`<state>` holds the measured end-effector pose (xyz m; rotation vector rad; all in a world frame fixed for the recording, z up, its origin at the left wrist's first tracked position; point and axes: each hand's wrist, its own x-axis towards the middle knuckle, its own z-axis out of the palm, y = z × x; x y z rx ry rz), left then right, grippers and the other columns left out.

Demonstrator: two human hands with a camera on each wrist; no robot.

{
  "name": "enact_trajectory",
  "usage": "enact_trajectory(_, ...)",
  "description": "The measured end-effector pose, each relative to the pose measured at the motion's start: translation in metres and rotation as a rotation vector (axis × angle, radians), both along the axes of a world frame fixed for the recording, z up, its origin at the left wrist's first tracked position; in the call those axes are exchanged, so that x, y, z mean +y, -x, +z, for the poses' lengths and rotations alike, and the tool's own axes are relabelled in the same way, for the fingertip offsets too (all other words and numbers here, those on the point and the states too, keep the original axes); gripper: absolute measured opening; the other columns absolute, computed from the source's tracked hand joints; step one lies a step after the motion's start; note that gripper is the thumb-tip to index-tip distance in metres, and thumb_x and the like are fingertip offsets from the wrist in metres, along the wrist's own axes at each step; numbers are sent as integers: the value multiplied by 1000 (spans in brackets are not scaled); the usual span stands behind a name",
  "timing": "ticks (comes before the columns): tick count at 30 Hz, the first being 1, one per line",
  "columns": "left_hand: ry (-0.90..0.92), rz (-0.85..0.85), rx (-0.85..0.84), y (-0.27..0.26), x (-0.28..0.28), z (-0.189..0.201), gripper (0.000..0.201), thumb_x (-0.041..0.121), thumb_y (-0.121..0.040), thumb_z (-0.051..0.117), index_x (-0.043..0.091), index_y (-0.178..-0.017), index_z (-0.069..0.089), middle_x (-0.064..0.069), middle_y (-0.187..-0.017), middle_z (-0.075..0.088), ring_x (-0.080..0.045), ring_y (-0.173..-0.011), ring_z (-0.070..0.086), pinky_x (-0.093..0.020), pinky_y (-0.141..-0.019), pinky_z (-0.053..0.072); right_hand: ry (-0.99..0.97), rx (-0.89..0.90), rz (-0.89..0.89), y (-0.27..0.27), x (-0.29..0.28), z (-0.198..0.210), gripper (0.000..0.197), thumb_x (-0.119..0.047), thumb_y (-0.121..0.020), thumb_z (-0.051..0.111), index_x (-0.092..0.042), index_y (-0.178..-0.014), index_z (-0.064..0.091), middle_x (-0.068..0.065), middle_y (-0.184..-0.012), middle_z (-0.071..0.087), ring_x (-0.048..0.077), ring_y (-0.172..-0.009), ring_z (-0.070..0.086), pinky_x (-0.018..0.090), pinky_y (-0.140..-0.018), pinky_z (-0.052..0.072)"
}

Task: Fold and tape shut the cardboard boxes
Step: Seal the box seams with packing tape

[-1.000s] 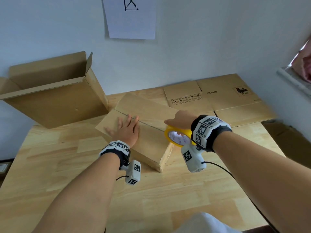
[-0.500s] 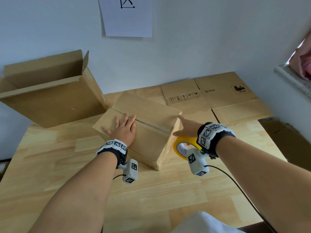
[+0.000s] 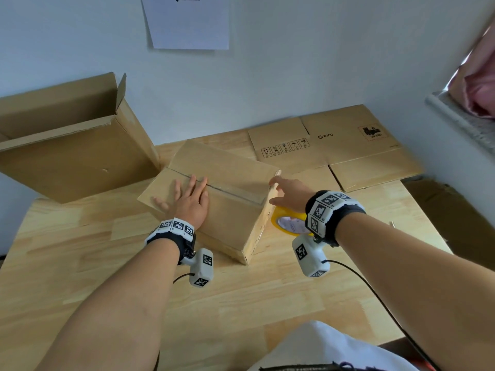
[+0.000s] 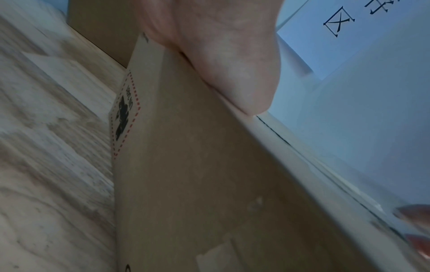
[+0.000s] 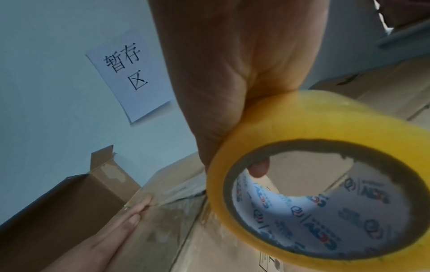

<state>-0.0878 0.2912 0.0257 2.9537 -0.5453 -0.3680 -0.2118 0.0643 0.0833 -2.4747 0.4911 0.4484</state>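
Two hands on one closed box, mid-table.
Left hand flat, fingers spread, pressing the top flaps beside the taped seam. Right hand at the box's right edge, fingers curled round the yellow tape roll hanging under the palm. Left of the flat hand: an open box, contents hidden. Beyond the tape hand: flattened cartons.

Tape roll half behind right wrist.

Readable marks we find

We read "暂存区" on the wall paper, "PICO" and "UN 3481" on the flattened cardboard, and a blurred repeated logo inside the yellow tape roll.
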Motion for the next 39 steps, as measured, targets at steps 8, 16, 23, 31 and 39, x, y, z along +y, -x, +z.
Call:
enact_trajectory(8, -10, -9, 2, 0, 1, 1, 46, 48, -99, 7, 54, -144, 6, 24, -157, -5, -17, -147, -10, -73, -103, -9, -134, 64, -73, -2, -4, -3, 36, -35, -88, 62, -20, -120, 53, 2, -122, 56, 18, -102, 52, 26, -82, 40)
enact_trajectory(16, -22, -12, 40, 0, -2, 9, 46, 44, -101, 9, 52, -146, 2, 22, -157, -9, -18, -146, -12, -72, -104, -9, -400, 70, -216, 5, 0, -17, 34, -40, -85, 65, -25, -110, 47, 9, -118, 58, 26, -85, 60, 33, -69, 54)
enact_trajectory(23, -35, -39, 44, 0, -1, 11, 48, 36, -101, 12, 58, -143, 2, 18, -158, -7, -21, -147, -12, -74, -103, -6, -563, 46, -316, 8, 3, -18, 35, -36, -88, 64, -19, -114, 47, 10, -109, 57, 21, -55, 59, 23, -43, 47)
enact_trajectory(31, -57, -41, 34, 1, -1, 7, 45, 45, -100, 8, 59, -142, 0, 19, -158, -10, -21, -146, -14, -75, -102, -8, -579, 77, -299, 4, -5, -11, 35, -32, -86, 67, -19, -113, 49, 11, -100, 58, 21, -57, 59, 23, -42, 47)
enact_trajectory(39, -16, -19, 9, 3, -2, 5, 48, 59, -95, 0, 58, -143, -2, 16, -158, -10, -21, -147, -11, -74, -103, -10, -567, 66, -248, 2, -8, -12, 66, -25, -86, 68, -29, -141, 31, 15, -112, 55, 22, -66, 61, 30, -49, 54)
